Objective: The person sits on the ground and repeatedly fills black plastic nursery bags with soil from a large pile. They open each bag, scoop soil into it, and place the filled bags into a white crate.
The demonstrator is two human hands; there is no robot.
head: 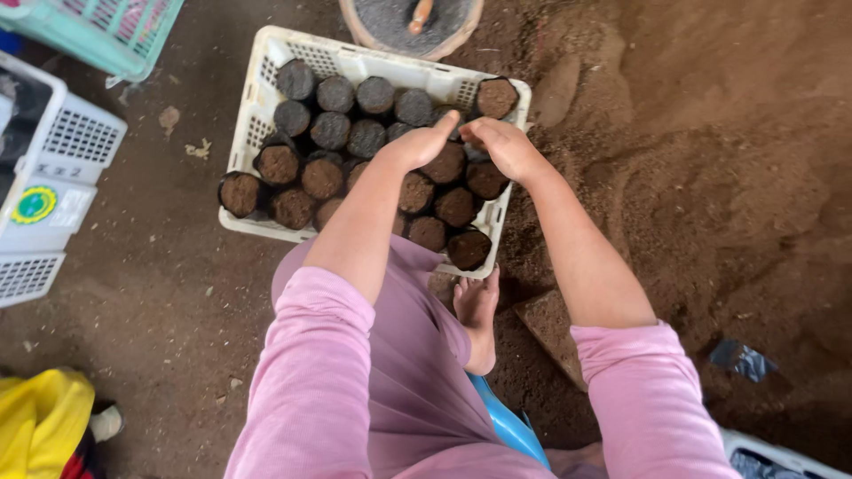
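A white plastic crate (266, 66) sits on the dirt floor, packed with several black nursery bags full of soil (330, 129). My left hand (419, 144) and my right hand (502, 144) meet over the crate's right side, both pressed around one soil bag (446, 163) among the others. The fingers of both hands curve down onto it. Another bag (496, 96) leans in the crate's far right corner. Pink sleeves cover both my arms, and my bare foot (477, 312) rests just in front of the crate.
A heap of loose brown soil (710, 160) fills the right side. A round pot (410, 22) stands behind the crate. A teal basket (106, 31) and white crates (62, 177) lie at the left, a yellow cloth (40, 426) bottom left.
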